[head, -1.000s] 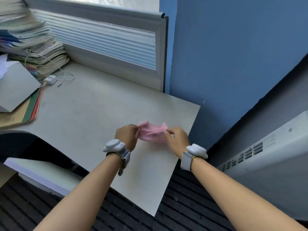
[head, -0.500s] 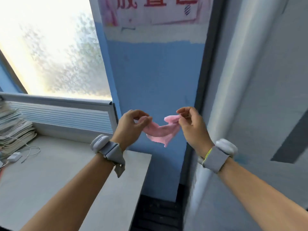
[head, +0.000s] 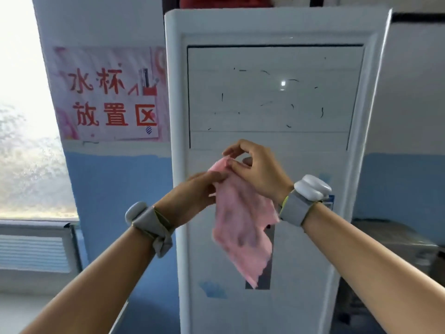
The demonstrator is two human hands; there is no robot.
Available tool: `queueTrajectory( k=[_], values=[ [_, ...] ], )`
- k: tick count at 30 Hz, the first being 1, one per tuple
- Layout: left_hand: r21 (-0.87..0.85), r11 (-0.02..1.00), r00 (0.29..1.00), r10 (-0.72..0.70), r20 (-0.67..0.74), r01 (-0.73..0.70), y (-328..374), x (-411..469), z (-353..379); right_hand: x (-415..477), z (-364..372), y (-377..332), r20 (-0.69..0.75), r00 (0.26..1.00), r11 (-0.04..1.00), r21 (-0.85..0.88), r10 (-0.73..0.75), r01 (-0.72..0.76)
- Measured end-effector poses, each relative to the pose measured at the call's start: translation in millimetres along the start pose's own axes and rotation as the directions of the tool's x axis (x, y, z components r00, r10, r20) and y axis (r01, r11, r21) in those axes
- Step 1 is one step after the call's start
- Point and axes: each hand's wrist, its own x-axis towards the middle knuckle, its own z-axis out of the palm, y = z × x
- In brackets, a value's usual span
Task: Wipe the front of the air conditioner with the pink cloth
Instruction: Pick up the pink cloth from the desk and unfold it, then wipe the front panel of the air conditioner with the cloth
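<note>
A tall white floor-standing air conditioner (head: 272, 97) fills the middle of the view, with small dark marks scattered on its upper front panel. The pink cloth (head: 243, 225) hangs unfolded in front of its lower panel, apart from it as far as I can tell. My left hand (head: 192, 194) pinches the cloth's upper left edge. My right hand (head: 255, 169) pinches the top corner just above. Both wrists wear grey bands with white devices.
A pink sign with red characters (head: 108, 92) is on the wall left of the unit. A bright window (head: 26, 116) and its grey sill frame (head: 36, 247) are at far left. A grey metal object (head: 395, 239) stands at lower right.
My view has swung up from the desk and right, to face the air conditioner. The cloth was lifted off the desk and has opened from a bunch into a hanging sheet, both hands still holding it.
</note>
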Motion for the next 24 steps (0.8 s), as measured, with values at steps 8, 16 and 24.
queueTrajectory(
  k=[8, 16, 24],
  values=[
    [-0.019, 0.999, 0.989, -0.042, -0.141, 0.040, 56.7, 78.6, 55.0, 37.8, -81.5, 35.6, -0.207, 0.978, 0.998, 0.061, 0.007, 0.006],
    [-0.008, 0.995, 0.992, -0.101, -0.072, 0.101, 72.4, 105.9, 49.4, 59.9, -99.8, 55.2, -0.215, 0.974, 0.997, -0.033, -0.072, 0.067],
    [0.253, 0.882, 0.466, 0.431, -0.772, -0.396, 99.4, 118.3, 11.7, 81.2, -144.8, 84.1, -0.632, 0.762, 0.948, -0.308, -0.143, -0.077]
  ],
)
